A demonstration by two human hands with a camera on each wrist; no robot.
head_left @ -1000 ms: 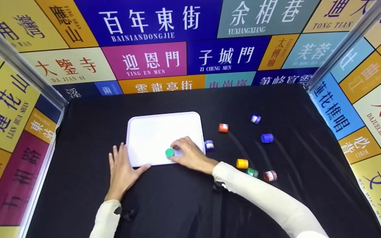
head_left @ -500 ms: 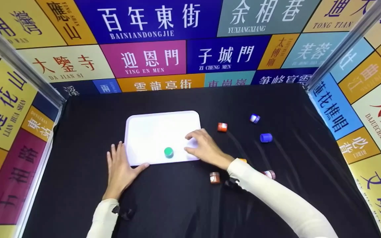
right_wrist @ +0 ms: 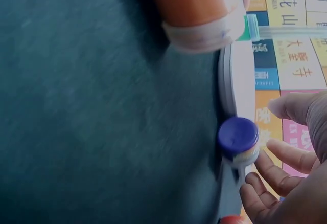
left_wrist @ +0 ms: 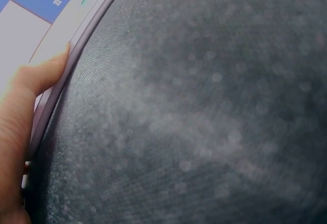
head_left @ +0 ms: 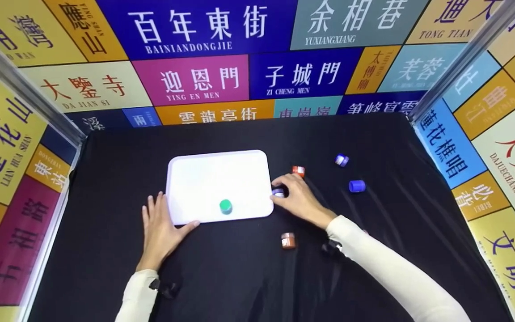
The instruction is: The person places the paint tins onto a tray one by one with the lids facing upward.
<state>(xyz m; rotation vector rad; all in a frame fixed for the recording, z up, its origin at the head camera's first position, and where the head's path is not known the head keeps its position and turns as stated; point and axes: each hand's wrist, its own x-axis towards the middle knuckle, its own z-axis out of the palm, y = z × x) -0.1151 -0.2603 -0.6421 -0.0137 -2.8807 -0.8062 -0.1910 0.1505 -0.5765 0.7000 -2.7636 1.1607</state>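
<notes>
A white tray with a raised rim lies on the black cloth. My left hand rests at its front left corner, fingers straight along the left side; in the left wrist view the thumb touches the rim. Near the tray's front edge stands a green-capped paint jar. My right hand is spread around a purple-capped paint jar just outside the right edge. In the right wrist view, the thumb is apart from that purple jar, while the fingers lie close beside it.
An orange-brown paint jar stands in front of the tray's right corner. Behind my right hand is a red-orange jar. Two blue jars, one farther back and one nearer, lie to the right. Printed panels wall the table in.
My right hand has let go of the green-capped jar on the tray and moved right to the purple-capped jar. My left hand stays at the tray's corner.
</notes>
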